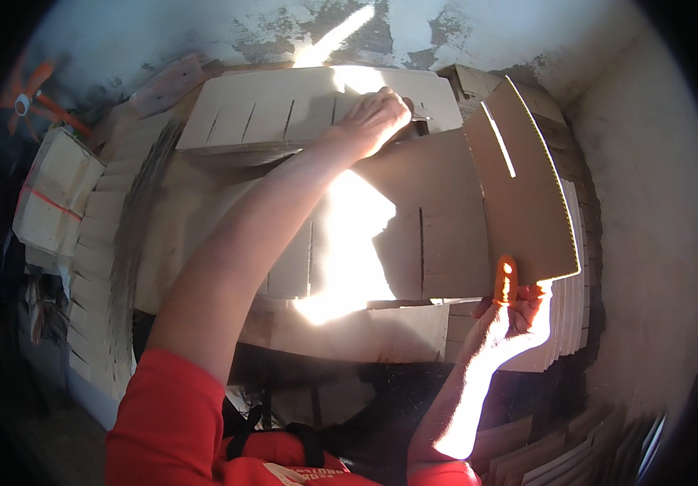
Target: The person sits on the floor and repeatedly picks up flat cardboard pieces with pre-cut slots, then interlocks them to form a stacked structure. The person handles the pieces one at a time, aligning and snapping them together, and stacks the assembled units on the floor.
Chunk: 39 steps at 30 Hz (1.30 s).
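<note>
Your right hand [511, 312] pinches the slotted cardboard sheet [478, 211] by one corner; left hand [375, 120] presses flat, fingers open, on the far stack [284, 113]. That thin grip could let it slip.

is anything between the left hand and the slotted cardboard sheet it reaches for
Nothing visible: the left hand already rests on the flat brown slotted cardboard sheet, at its far edge. The right hand pinches its near right corner.

A low bench [349, 336] is carrying flat brown slotted cardboard sheets [414, 235], sunlight falling across them. A second slotted sheet [284, 113] is lying at its far end, with cardboard stacks [572, 324] sitting alongside.
</note>
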Each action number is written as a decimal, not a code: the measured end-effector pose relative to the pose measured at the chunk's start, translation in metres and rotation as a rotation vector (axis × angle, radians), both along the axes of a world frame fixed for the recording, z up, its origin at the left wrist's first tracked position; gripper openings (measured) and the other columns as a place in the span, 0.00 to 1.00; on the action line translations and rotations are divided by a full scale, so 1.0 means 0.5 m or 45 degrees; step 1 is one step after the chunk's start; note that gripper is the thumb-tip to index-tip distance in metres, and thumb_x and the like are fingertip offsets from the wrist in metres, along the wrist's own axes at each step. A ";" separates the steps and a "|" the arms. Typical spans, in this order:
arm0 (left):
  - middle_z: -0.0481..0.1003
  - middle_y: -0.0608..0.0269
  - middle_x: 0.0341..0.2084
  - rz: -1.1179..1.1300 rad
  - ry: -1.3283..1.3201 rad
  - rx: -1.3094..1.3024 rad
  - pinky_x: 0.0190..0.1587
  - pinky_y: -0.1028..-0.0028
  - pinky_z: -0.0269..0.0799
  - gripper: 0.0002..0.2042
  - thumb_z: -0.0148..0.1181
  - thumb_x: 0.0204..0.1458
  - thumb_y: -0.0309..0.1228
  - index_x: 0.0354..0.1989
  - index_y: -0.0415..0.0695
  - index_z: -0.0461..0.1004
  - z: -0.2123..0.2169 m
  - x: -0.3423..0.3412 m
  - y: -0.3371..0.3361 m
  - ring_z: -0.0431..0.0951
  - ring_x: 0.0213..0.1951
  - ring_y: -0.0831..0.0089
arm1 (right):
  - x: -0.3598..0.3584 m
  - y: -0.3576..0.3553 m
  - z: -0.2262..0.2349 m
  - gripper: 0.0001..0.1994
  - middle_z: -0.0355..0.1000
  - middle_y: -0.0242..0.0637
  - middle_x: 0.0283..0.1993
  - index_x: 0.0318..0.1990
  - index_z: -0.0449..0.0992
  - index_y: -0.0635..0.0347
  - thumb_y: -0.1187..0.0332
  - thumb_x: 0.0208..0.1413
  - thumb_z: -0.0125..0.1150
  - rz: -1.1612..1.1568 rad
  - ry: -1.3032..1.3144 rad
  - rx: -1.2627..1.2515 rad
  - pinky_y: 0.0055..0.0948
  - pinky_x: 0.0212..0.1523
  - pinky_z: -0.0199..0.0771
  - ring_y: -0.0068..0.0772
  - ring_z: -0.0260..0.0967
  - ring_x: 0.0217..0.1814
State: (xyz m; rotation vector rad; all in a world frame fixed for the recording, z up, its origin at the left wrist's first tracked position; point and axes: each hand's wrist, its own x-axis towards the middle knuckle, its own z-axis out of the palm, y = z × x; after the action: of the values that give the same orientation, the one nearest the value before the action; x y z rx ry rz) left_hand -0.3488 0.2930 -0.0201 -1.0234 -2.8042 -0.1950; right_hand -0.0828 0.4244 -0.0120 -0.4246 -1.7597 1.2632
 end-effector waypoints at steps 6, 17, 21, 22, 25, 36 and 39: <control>0.74 0.56 0.27 -0.323 0.478 0.542 0.37 0.65 0.76 0.03 0.58 0.46 0.20 0.29 0.41 0.74 -0.014 -0.052 -0.022 0.76 0.35 0.59 | 0.008 0.016 -0.022 0.02 0.68 0.31 0.18 0.33 0.73 0.67 0.77 0.55 0.57 0.048 0.070 -0.031 0.14 0.15 0.59 0.16 0.61 0.11; 0.73 0.63 0.32 -0.503 1.144 0.256 0.35 0.72 0.74 0.15 0.59 0.44 0.20 0.43 0.36 0.76 0.103 -0.001 -0.006 0.73 0.35 0.71 | 0.003 0.010 -0.030 0.08 0.67 0.32 0.24 0.32 0.67 0.64 0.86 0.54 0.43 0.142 0.130 0.114 0.16 0.14 0.60 0.14 0.59 0.14; 0.72 0.61 0.31 -0.628 1.068 0.244 0.34 0.73 0.74 0.10 0.60 0.42 0.20 0.36 0.34 0.76 0.107 0.046 0.000 0.73 0.35 0.70 | 0.003 0.011 -0.040 0.08 0.66 0.31 0.24 0.34 0.67 0.64 0.86 0.55 0.43 0.145 0.134 0.084 0.15 0.15 0.59 0.14 0.58 0.14; 0.72 0.61 0.31 -0.665 1.046 0.245 0.34 0.73 0.73 0.09 0.60 0.42 0.20 0.34 0.34 0.76 0.107 0.061 0.000 0.73 0.34 0.70 | 0.004 0.013 -0.046 0.08 0.66 0.31 0.24 0.34 0.67 0.63 0.86 0.55 0.42 0.115 0.111 0.181 0.15 0.15 0.59 0.14 0.58 0.14; 0.72 0.60 0.29 -0.720 1.096 0.312 0.31 0.73 0.72 0.08 0.61 0.40 0.20 0.31 0.34 0.76 0.111 0.105 0.012 0.73 0.32 0.70 | -0.010 0.020 -0.074 0.09 0.67 0.30 0.23 0.40 0.69 0.64 0.86 0.56 0.47 -0.089 0.142 0.573 0.15 0.15 0.59 0.13 0.58 0.15; 0.71 0.58 0.28 -0.659 1.025 0.360 0.31 0.73 0.71 0.17 0.59 0.37 0.20 0.40 0.29 0.75 0.145 0.206 -0.040 0.71 0.32 0.69 | 0.008 -0.056 0.045 0.29 0.75 0.34 0.43 0.65 0.67 0.56 0.82 0.54 0.64 0.028 -0.273 0.244 0.17 0.40 0.72 0.21 0.71 0.37; 0.70 0.58 0.28 -0.676 1.068 0.302 0.30 0.73 0.71 0.17 0.57 0.36 0.20 0.39 0.28 0.75 0.146 0.198 -0.049 0.70 0.31 0.69 | 0.005 -0.065 0.048 0.26 0.71 0.33 0.53 0.66 0.66 0.54 0.78 0.59 0.59 0.323 0.094 -0.209 0.20 0.48 0.71 0.21 0.70 0.47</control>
State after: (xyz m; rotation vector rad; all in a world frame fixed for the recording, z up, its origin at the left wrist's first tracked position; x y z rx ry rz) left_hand -0.2496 0.2683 0.0528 -1.3590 -1.6994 -0.1108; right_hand -0.0804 0.3918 0.0122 -0.2482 -1.6927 1.5897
